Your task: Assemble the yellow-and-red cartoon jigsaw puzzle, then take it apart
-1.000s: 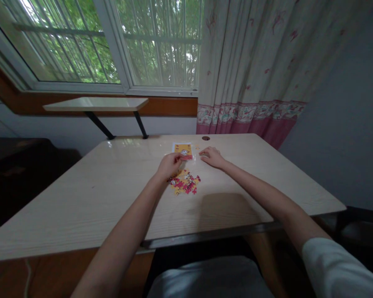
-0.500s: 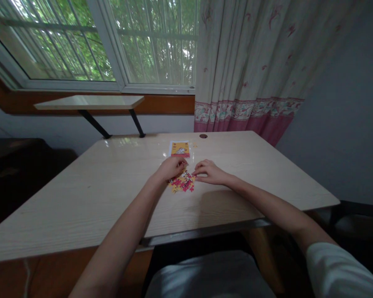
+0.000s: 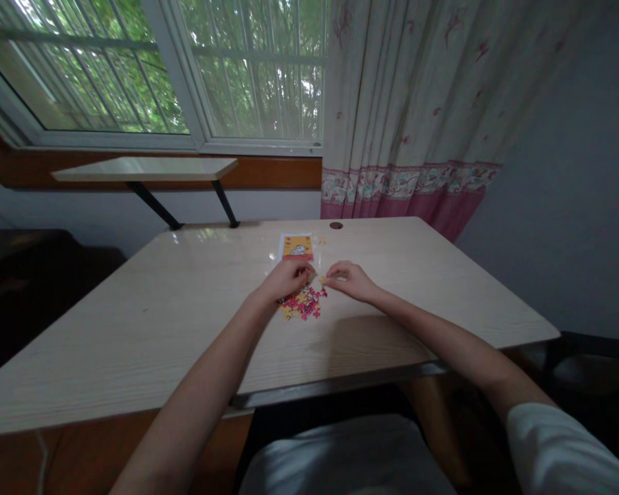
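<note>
A small heap of red, yellow and white jigsaw puzzle pieces lies on the pale desk. My right hand, just to the right of the heap and raised a little, pinches a yellow puzzle piece between thumb and fingers. Over the heap's far left edge is my left hand, its fingers curled together; what they hold, if anything, is too small to make out. Beyond my left hand lies a yellow and red picture card with a white animal on it, its near edge partly covered by that hand.
A few yellow pieces lie right of the card. Farther back is a round brown cable hole. A raised shelf on black legs stands at the back left. A patterned curtain hangs behind the desk.
My right hand has risen slightly from the heap's edge and now pinches a yellow puzzle piece. My left hand has shifted very little, its fingers still curled.
</note>
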Motion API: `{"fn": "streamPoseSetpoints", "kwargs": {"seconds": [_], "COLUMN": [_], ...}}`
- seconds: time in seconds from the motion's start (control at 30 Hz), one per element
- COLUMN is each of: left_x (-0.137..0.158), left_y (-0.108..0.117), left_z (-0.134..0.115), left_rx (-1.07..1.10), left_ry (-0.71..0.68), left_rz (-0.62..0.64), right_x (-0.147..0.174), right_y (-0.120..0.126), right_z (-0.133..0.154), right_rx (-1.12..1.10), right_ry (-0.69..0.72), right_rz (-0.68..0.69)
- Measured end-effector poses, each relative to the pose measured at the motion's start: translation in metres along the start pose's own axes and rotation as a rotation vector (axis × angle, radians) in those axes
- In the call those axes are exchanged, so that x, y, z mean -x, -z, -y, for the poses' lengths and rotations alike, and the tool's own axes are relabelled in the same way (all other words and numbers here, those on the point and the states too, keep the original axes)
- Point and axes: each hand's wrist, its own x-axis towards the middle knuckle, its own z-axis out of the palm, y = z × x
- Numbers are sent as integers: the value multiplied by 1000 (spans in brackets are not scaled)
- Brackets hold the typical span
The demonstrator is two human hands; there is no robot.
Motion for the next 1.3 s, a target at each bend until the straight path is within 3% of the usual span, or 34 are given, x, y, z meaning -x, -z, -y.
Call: {"fn": "streamPoseSetpoints", "kwargs": {"seconds": [0.1, 0.23, 0.4, 0.63, 0.9, 1.3], "left_x": [-1, -2, -3, -4, -5, 1], "left_y": [-5, -13, -17, -14, -15, -11], "left_z": [-5, -12, -15, -17, -18, -22], "left_rx": [102, 258, 374, 474, 429, 99], "left_ry": [2, 31, 76, 116, 93, -101], "left_rz": [-1, -16, -79, -88, -68, -313], "right_x": [-2, -3, -1, 2, 2, 1], "right_y": [-3, -8, -7, 4, 8, 10], "right_z": [-3, -5, 0, 8, 9, 7], "right_rx": [-127, -250, -238, -63, 93, 96], "right_ry": [-154, -179, -123, 97, 174, 164], "right_rz": [-108, -136, -152, -197, -194, -278]}}
